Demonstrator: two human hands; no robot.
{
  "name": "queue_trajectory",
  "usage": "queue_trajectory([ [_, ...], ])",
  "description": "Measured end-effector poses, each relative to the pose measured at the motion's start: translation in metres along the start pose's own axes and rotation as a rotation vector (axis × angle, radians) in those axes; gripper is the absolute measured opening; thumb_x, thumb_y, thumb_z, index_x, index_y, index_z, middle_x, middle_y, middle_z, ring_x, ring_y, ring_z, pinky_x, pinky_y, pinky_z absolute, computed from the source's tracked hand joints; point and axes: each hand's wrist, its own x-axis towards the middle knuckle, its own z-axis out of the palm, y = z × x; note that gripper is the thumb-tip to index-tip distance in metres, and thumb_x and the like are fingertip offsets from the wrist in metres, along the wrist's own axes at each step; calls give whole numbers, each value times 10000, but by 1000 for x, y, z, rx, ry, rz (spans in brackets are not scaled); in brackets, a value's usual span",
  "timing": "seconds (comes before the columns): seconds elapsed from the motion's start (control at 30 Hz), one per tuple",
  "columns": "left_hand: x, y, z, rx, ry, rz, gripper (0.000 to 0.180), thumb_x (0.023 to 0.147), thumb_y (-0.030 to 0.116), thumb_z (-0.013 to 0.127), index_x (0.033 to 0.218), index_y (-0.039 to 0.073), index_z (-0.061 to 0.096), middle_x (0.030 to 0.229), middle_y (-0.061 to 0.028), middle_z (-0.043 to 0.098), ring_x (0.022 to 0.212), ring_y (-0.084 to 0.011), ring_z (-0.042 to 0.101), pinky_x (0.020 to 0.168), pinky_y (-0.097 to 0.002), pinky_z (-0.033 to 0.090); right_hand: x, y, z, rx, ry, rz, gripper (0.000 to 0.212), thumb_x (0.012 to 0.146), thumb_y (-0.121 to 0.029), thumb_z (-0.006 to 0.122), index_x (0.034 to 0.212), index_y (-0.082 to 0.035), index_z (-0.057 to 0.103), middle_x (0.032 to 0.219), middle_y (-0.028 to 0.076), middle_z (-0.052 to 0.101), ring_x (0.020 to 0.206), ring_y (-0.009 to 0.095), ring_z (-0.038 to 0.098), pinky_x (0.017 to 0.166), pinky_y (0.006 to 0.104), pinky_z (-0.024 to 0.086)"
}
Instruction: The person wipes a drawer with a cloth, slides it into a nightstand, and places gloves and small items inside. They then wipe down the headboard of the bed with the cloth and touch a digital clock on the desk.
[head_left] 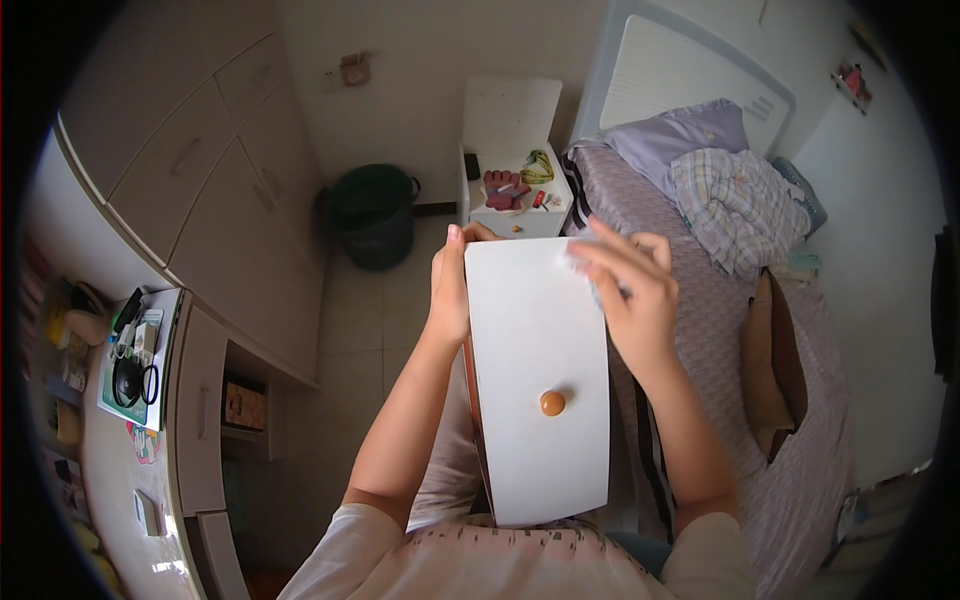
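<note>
A drawer [535,320] is tipped up before me, its white front panel facing me and a round wooden knob [552,403] on it. My left hand [455,285] grips the panel's upper left edge, thumb on the near side and the other fingers mostly hidden behind. At the upper right corner, my right hand [635,290] presses a small white wipe [582,252] to the panel; both are smeared by motion, so whether it is tissue or cloth is unclear.
Ahead stands a white bedside cabinet [512,222] with gloves [505,190] on it. Left of it is a dark green bucket [370,217]. A bed [690,370] with bedding and an open cardboard box [772,370] fills the right. A desk [150,470] stands on the left.
</note>
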Motion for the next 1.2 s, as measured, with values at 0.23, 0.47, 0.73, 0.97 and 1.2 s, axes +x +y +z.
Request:
queue_trajectory([
  [0.23,3,-18,-4,-290,-22,-93,659,1091,493,202,815,27,577,779,-64,616,726,-121,542,716,-272,446,-8,-24,16,254,-11,4,315,799,57,726,1056,-114,790,960,71,695,886,235,663,821,361,544],
  [0.47,4,-14,-1,-83,-42,-57,661,1105,487,186,823,31,574,754,-50,592,718,-114,526,706,-268,441,12,-32,31,70,104,19,212,834,6,721,1008,-92,793,914,76,715,821,243,646,772,352,536],
  [0.73,5,-8,-11,2,-12,-111,678,1110,488,166,835,29,582,756,-36,572,736,-112,533,712,-273,449,-19,-17,1,362,-233,-157,250,819,17,744,997,-145,810,855,20,735,764,135,602,698,318,496],
  [0.97,3,7,5,57,-107,-7,673,1111,470,170,805,26,572,789,-71,630,710,-122,542,700,-279,459,-1,-1,1,58,70,-8,266,810,53,705,1002,-109,791,844,55,692,760,224,592,667,343,511],
  [1.2,4,-9,-8,-57,-42,-55,717,1102,516,156,801,18,576,738,-54,631,669,-126,548,670,-285,471,-22,-16,-11,153,-116,-142,240,820,49,727,1010,-85,787,804,58,663,746,199,584,668,322,506],
])
